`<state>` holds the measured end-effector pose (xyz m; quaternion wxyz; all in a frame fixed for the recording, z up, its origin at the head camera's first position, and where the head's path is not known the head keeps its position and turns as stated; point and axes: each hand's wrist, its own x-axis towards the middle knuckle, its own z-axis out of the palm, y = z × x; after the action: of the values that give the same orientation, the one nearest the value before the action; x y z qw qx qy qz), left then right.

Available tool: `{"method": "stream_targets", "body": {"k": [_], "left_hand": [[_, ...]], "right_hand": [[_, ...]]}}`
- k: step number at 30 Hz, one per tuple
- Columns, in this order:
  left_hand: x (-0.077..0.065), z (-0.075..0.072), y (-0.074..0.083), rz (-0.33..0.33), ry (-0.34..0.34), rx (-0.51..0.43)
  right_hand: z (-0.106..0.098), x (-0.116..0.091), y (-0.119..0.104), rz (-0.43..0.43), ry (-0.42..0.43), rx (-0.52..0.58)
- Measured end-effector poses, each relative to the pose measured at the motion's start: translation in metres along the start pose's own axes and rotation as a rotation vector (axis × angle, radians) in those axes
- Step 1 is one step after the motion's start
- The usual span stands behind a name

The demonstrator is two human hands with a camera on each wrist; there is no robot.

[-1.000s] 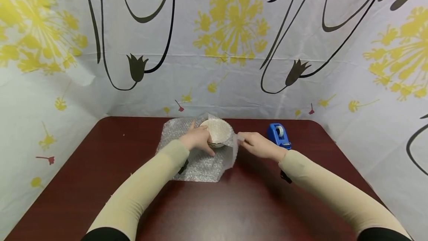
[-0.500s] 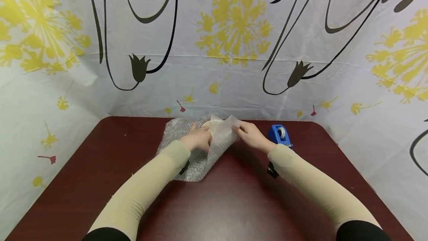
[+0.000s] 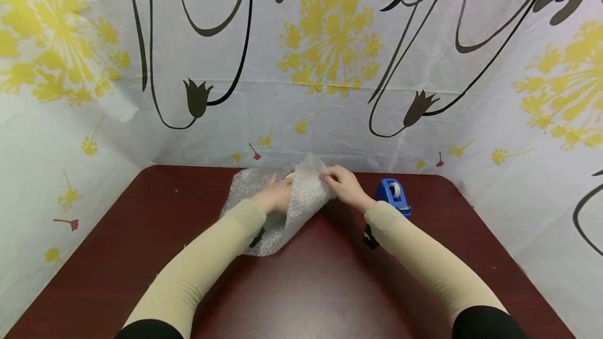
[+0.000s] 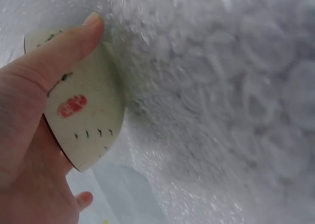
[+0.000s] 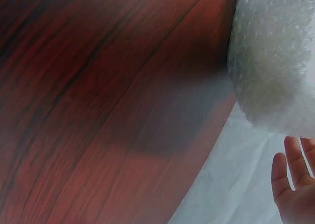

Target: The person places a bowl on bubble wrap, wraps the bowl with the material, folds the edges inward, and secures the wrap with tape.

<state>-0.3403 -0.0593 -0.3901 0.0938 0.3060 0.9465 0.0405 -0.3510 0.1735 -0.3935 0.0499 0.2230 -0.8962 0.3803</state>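
A white bowl (image 4: 96, 115) with a red mark and small dark strokes lies on a sheet of bubble wrap (image 3: 305, 190). My left hand (image 3: 275, 195) grips the bowl across its rim; in the left wrist view the thumb lies along the outer wall. Bubble wrap comes up over the bowl's right side, so the head view shows just a sliver of its rim. With thumb and fingers, my right hand (image 3: 346, 184) pinches the raised edge of the wrap. In the right wrist view some fingers of the right hand (image 5: 298, 184) extend beside the wrap.
A blue tape dispenser (image 3: 394, 196) with a roll in it stands on the dark red wooden table (image 3: 330, 276), right of my right hand. A white curtain (image 3: 311, 135) with flower prints hangs behind the table and along its sides.
My right hand has moved left and slightly up, folding the right side of the bubble wrap over the bowl. The left hand has stayed on the bowl.
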Motion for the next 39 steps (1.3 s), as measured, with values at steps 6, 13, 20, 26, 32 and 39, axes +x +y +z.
{"method": "stream_targets", "body": {"k": [6, 13, 20, 26, 32, 39], "left_hand": [[-0.003, 0.003, -0.01, 0.082, 0.017, -0.072], [-0.009, -0.006, -0.019, 0.108, 0.049, -0.058], [-0.025, -0.022, -0.028, 0.103, 0.258, -0.041], [-0.022, -0.024, -0.004, 0.068, 0.5, -0.074], [-0.014, -0.015, 0.03, 0.09, 0.335, 0.064], [-0.008, -0.004, 0.043, 0.088, 0.197, 0.065]], "right_hand": [[0.012, 0.007, 0.005, 0.037, -0.023, 0.022], [0.014, 0.015, 0.004, 0.014, -0.016, 0.032], [0.023, 0.017, 0.003, -0.017, -0.002, -0.037], [0.033, 0.017, 0.002, 0.005, 0.016, -0.118], [0.041, 0.021, 0.002, -0.013, 0.045, -0.226], [0.042, 0.023, 0.004, -0.043, 0.007, -0.244]]}}
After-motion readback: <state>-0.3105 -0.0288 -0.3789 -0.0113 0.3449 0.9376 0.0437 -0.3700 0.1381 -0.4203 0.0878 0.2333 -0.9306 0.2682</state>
